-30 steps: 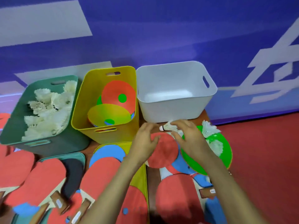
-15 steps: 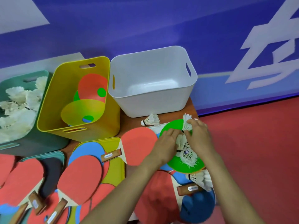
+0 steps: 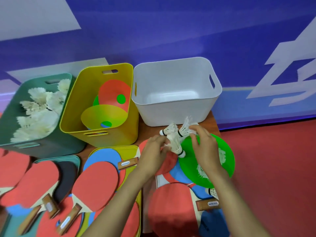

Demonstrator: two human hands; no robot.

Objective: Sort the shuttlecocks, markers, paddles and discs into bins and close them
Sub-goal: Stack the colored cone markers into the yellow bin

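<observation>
My left hand [image 3: 154,150] pinches the feathers of a white shuttlecock [image 3: 177,147] whose cork points down over a green disc [image 3: 220,151]. My right hand [image 3: 204,147] grips another shuttlecock [image 3: 185,130] by its feathers just above that disc. A third shuttlecock [image 3: 168,130] lies between them in front of the empty white bin [image 3: 174,93]. More shuttlecocks show through the green disc. The green bin [image 3: 17,106] holds several shuttlecocks. Red, yellow and green discs fill the yellow bin [image 3: 123,134]. Red paddles [image 3: 95,185] lie across the near table.
A yellow lid [image 3: 131,149] and a green lid [image 3: 77,159] lie flat under the paddles. The wooden table's right edge [image 3: 214,120] drops to a red floor. A blue wall stands behind the bins. One more shuttlecock [image 3: 213,193] lies near my right forearm.
Both hands rose from the green disc, each now holding a shuttlecock by the feathers. The view shifted slightly, bringing the green bin more into sight.
</observation>
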